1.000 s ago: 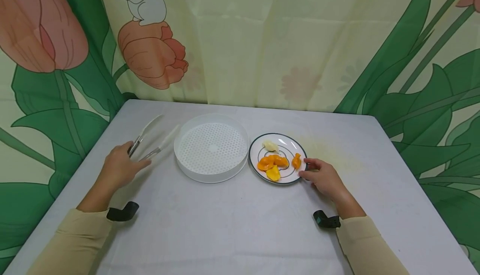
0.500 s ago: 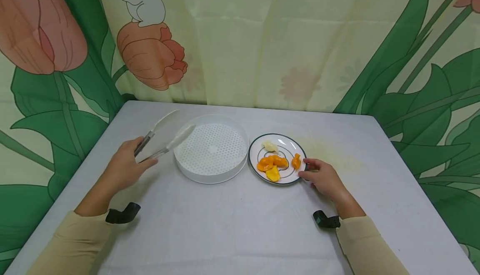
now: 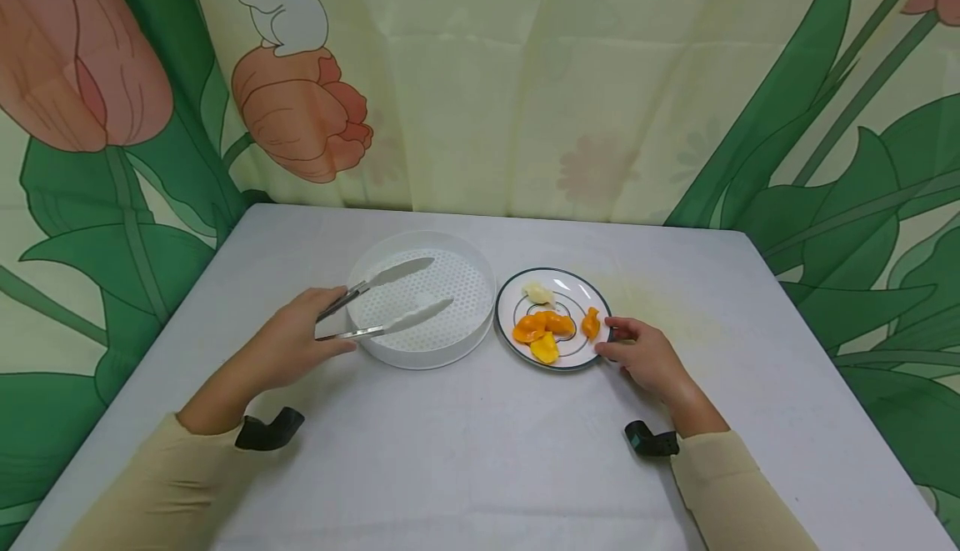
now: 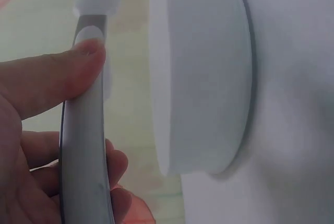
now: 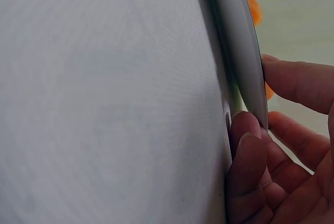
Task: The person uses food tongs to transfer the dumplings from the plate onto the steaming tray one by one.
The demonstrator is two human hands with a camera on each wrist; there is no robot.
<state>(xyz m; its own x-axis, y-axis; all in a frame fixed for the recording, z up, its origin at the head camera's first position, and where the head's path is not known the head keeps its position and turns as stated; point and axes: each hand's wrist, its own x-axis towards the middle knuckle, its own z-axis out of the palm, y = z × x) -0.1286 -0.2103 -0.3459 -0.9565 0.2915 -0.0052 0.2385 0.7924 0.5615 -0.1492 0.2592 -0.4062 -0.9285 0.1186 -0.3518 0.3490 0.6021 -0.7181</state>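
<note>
My left hand [image 3: 292, 343] grips a pair of metal tongs [image 3: 343, 301] with whitish tips, spread apart over a round white perforated steamer tray [image 3: 420, 359]. In the left wrist view the thumb lies along one tong arm [image 4: 86, 130], with the fingers curled on the other side. My right hand [image 3: 643, 357] holds the right rim of a white plate with a dark edge [image 3: 567, 361]; in the right wrist view, fingers reach under the plate's rim [image 5: 245, 51] and others lie over it. On the plate are several small orange dumpling-like pieces [image 3: 543, 324], a yellow one [image 3: 545, 348] and a pale one [image 3: 538, 293].
The steamer tray and plate stand side by side on a white-covered table [image 3: 480, 459]. A curtain printed with tulips and a rabbit [image 3: 480, 101] hangs behind the table's back edge.
The left hand has carried the tongs rightward, from the tray's left side to over the tray. The right hand stays at the plate's rim.
</note>
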